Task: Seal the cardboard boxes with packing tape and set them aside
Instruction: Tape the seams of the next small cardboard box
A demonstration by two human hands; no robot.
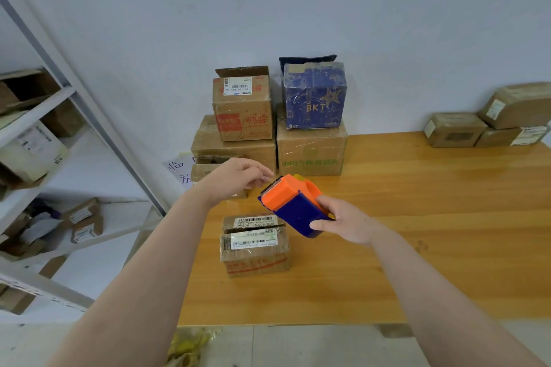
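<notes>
A small cardboard box (255,247) with white barcode labels on top lies on the wooden table (417,232), near its left front. Above it my right hand (346,222) grips an orange and blue tape dispenser (293,202), tilted with its cutter end pointing up and left. My left hand (238,177) hovers just left of the cutter, its fingertips pinched together at the tape's end. Whether the fingers hold the tape itself is too fine to tell.
Stacked boxes stand against the wall at the table's back left: two large brown ones (311,152), an open-flapped box (243,107) and a blue BKT box (313,98). Three small parcels (489,125) sit at the back right. A metal shelf (44,158) with boxes is left.
</notes>
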